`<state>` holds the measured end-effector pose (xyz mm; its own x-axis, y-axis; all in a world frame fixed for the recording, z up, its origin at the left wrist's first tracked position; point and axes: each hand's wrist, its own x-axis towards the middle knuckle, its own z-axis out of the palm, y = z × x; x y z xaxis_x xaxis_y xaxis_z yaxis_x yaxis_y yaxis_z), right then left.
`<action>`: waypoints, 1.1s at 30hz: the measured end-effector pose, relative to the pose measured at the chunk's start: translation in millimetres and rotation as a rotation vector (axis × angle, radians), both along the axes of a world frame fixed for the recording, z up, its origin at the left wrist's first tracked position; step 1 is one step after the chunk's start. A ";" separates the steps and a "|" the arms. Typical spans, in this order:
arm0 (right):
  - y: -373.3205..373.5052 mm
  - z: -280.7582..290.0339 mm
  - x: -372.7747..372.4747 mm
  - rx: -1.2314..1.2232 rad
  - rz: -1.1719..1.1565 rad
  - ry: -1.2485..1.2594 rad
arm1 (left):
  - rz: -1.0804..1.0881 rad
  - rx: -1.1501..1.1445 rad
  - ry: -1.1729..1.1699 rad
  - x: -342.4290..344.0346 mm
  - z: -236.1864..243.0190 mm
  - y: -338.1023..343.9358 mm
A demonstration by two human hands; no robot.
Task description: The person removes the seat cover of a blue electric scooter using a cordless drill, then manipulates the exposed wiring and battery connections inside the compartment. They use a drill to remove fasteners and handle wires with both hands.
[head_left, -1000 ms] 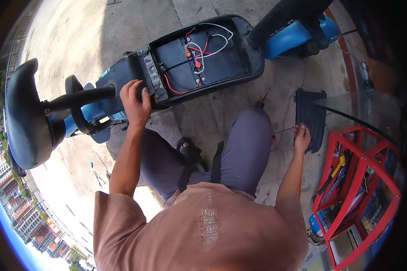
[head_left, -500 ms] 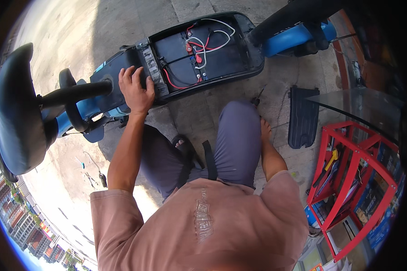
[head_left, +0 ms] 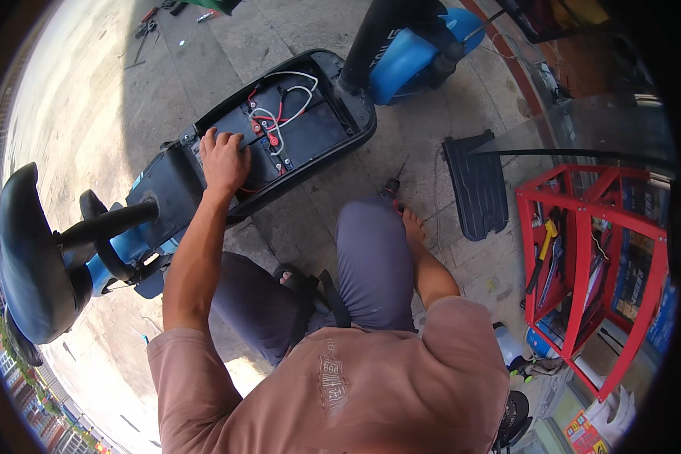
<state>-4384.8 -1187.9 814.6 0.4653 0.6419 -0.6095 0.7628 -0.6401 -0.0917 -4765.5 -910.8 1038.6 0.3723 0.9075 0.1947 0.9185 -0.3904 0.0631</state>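
A blue and black electric scooter frame has an uncovered battery compartment [head_left: 321, 144] holding black batteries [head_left: 303, 127] joined by red, black and white wires [head_left: 299, 89]. My left hand [head_left: 225, 163] rests on the compartment's near-left end, fingers apart and slightly bent, with nothing gripped. Past my right knee, my right hand [head_left: 414, 227] is partly covered by the trouser leg. It appears closed on a dark power drill [head_left: 391, 185] with red parts, its thin bit pointing away from me. The drill's grip is mostly hidden.
A black ribbed cover [head_left: 477, 185] lies on the paving to the right. Beyond it stands a red metal rack [head_left: 579, 265] with a yellow-handled hammer [head_left: 546, 240] and other tools, beneath a glass panel [head_left: 590, 136]. The black saddle [head_left: 34, 253] juts out at left. Tools [head_left: 145, 26] lie far off.
The view has swung, so the scooter appears lower left and more slanted. My left hand has shifted along the frame toward the batteries. The drill shows more clearly beyond my knee.
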 end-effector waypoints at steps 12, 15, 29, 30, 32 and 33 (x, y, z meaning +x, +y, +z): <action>-24.7 34.4 23.3 0.465 -0.025 0.109 | -0.121 0.011 -0.048 -30.0 -11.9 23.4; -23.1 23.8 13.9 0.298 0.037 0.035 | -0.135 -0.008 -0.057 -14.8 -13.3 26.7; 6.1 21.6 -17.4 0.134 0.038 0.006 | -0.157 0.034 -0.211 26.6 -48.2 -4.4; 2.9 27.6 -15.2 0.198 -0.012 0.040 | -0.175 0.068 -0.187 28.5 -51.8 -6.7; -8.6 37.3 -10.4 0.335 -0.134 0.060 | -0.095 0.050 -0.171 29.8 -56.5 -7.3; -15.1 40.3 -6.5 0.358 -0.218 0.052 | -0.091 0.028 -0.153 28.8 -57.9 -6.7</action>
